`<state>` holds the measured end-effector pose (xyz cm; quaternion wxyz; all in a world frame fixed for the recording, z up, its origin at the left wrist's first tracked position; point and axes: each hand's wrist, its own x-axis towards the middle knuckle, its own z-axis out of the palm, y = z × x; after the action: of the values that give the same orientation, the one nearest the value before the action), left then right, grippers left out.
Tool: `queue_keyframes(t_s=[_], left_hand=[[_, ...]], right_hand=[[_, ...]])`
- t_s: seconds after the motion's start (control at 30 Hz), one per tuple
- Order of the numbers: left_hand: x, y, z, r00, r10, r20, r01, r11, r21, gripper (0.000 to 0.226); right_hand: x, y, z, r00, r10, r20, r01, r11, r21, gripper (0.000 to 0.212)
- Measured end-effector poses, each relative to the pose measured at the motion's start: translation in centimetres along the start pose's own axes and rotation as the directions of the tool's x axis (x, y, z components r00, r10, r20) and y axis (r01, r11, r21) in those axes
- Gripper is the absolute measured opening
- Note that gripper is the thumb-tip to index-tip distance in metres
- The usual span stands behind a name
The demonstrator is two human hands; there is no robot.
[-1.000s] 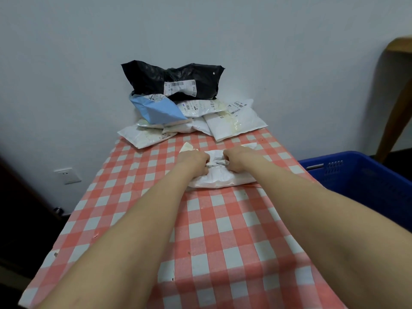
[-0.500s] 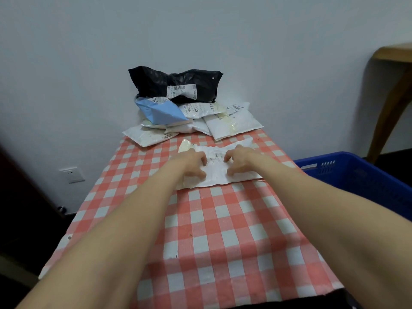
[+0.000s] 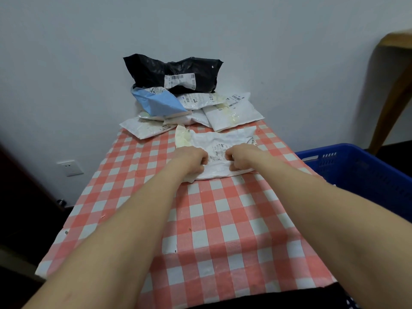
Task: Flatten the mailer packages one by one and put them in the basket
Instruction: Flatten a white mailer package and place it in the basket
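A person's left hand [image 3: 191, 159] and right hand [image 3: 242, 158] bear down on a crumpled white mailer [image 3: 223, 139] that lies on a desk [image 3: 223, 230] covered with a red-and-white checked cloth. Both hands have their fingers curled under, and the fingertips pinch the mailer's wrinkled plastic on either side of its printed shipping label [image 3: 219, 150]. The hands sit close together without touching, and both bare forearms reach in from the near edge. The mailer's near half is under the hands; its far corners lie spread on the cloth, with a yellowish flap at its far left corner.

Just beyond the white mailer, a pile of other mailers rests against the wall: a black mailer [image 3: 156, 70] with a barcode label on top, a blue mailer [image 3: 160, 104] below it, and several white ones [image 3: 234, 112] underneath. To the right of the white mailer, off the desk and lower, stands a blue plastic basket [image 3: 356, 172]. Farther right of it, a wooden furniture leg [image 3: 396, 90] rises. To the left of the white mailer, a wall socket [image 3: 69, 168] is set low in the wall.
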<state>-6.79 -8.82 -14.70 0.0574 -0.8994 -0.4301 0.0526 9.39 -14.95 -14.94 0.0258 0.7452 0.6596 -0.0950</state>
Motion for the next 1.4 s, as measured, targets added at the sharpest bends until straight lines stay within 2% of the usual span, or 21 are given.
queue_keyframes(t_s=[0.13,0.2,0.3,0.37,0.57,0.77,0.97,1.1,1.17,1.27,1.33,1.4], left_hand=[[-0.6,0.2,0.4,0.998,0.021,-0.052,-0.02,1.0,0.023,0.018],[-0.8,-0.2,0.7,0.999,-0.01,-0.041,0.008,0.998,-0.059,0.021],[-1.5,-0.8,0.0,0.997,-0.073,-0.034,0.063,0.972,-0.227,0.029],[-1.9,-0.9,-0.9,0.996,-0.068,-0.055,0.052,0.967,-0.25,0.034],[-2.5,0.5,-1.1,0.988,0.022,0.15,-0.002,0.991,-0.134,0.045],[-2.2,0.3,-0.3,0.995,0.016,0.103,-0.003,0.993,-0.121,0.023],[-1.3,0.1,0.0,0.993,0.051,0.102,-0.04,0.993,-0.108,0.017],[-0.9,-0.2,-0.5,0.985,0.069,0.156,-0.054,0.994,-0.096,0.012],[-0.8,-0.4,-1.8,0.987,0.063,0.148,-0.028,0.974,-0.227,0.01],[-1.4,0.4,-4.3,0.986,0.082,0.145,0.004,0.86,-0.51,0.009],[-1.7,1.9,-5.5,0.975,0.127,0.184,0.018,0.775,-0.631,0.009],[-1.8,3.2,-5.8,0.95,0.193,0.244,0.052,0.676,-0.735,0.004]], right_hand=[[-0.1,-0.1,0.2,1.0,-0.002,-0.004,0.002,1.0,0.01,0.021],[-0.4,0.0,0.1,1.0,0.003,-0.011,-0.002,0.997,0.073,0.026],[-1.5,0.2,-0.6,0.996,0.045,-0.077,-0.031,0.983,0.18,0.046],[-2.2,0.1,-1.3,0.99,0.048,-0.134,-0.019,0.979,0.205,0.051],[-4.0,-0.3,-0.6,1.0,-0.013,-0.016,0.014,0.999,0.04,0.038],[-3.6,0.0,-0.1,1.0,-0.021,-0.021,0.021,1.0,0.023,0.024],[-2.2,0.4,0.6,0.999,-0.024,-0.044,0.027,0.998,0.06,0.012],[-1.8,0.7,0.5,0.998,-0.023,-0.061,0.029,0.994,0.101,0.013],[-1.7,1.0,-0.5,0.981,0.039,-0.189,-0.009,0.987,0.158,0.013],[-1.4,1.5,-2.4,0.913,0.136,-0.384,-0.088,0.986,0.139,0.021],[-1.0,1.5,-3.3,0.893,0.229,-0.388,-0.143,0.961,0.238,0.026],[-0.4,1.6,-3.2,0.894,0.311,-0.322,-0.194,0.917,0.347,0.039]])
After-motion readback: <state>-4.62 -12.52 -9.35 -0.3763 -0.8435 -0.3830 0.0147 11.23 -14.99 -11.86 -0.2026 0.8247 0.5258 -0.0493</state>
